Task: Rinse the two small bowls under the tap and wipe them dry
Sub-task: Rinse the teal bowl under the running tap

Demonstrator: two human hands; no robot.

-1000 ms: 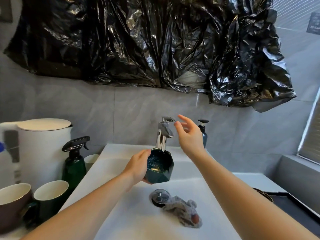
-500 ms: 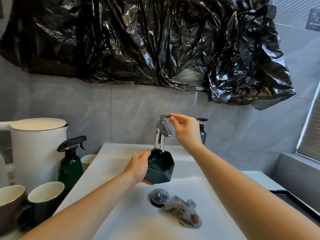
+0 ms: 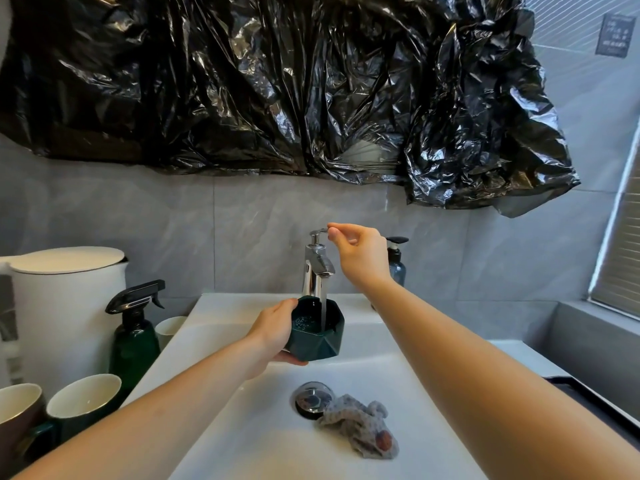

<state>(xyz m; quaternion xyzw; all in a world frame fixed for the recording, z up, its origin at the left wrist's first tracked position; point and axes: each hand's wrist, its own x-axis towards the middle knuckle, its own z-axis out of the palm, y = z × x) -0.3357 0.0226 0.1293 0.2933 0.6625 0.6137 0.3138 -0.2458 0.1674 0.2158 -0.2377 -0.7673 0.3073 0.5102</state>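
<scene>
Fingers (image 3: 334,232) of the right hand (image 3: 362,259) pinch the tap (image 3: 317,268) lever, while the left hand (image 3: 275,332) grips one bowl (image 3: 317,341) under the tap's stream. Below the tap lies one cloth (image 3: 363,429); left of it stand two mugs (image 3: 81,405).

The white ceramic sink (image 3: 214,403) fills the middle. At its back edge stands the chrome tap (image 3: 316,268), and under its spout the left hand (image 3: 273,332) holds the small dark green faceted bowl (image 3: 317,332) above the basin. The right hand (image 3: 362,256) is at the tap's top lever. In front of the bowl, on the basin floor, sits the chrome drain plug (image 3: 313,398), with the crumpled grey patterned cloth (image 3: 363,429) touching its right side. Behind the right hand stands the dark blue pump bottle (image 3: 397,263). Left of the sink stand the dark green spray bottle (image 3: 135,334), the white lidded kettle (image 3: 65,306) further left, and two mugs (image 3: 81,407) in front. The crinkled black plastic sheet (image 3: 277,84) hangs on the wall above.
</scene>
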